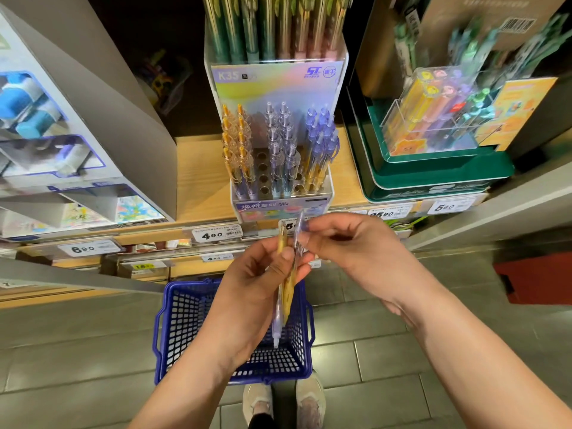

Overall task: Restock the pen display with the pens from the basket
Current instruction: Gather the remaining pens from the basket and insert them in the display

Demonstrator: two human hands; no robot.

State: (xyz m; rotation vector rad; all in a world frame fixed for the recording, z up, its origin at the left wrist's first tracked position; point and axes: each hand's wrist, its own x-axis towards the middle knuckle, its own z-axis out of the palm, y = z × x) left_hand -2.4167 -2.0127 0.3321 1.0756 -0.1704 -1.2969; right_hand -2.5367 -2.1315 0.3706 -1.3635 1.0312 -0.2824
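The clear pen display (pixel 280 193) stands on the wooden shelf ahead, with rows of orange, clear and blue pens and several bare holes (pixel 263 171) in its middle column. Below it my left hand (pixel 263 274) grips a small bunch of pens (pixel 286 292), yellow and pale purple, tips pointing down. My right hand (pixel 343 239) pinches the top end of one clear purple pen (pixel 298 230) from that bunch. The blue plastic basket (pixel 182 320) sits on the floor under my hands; no pens are visible inside it.
A grey box of blue items (pixel 62 134) stands on the shelf to the left. A green tray (pixel 433 178) with a clear case of colourful pens stands to the right. Price tags line the shelf edge (pixel 216 233). My shoes (pixel 283 404) stand behind the basket.
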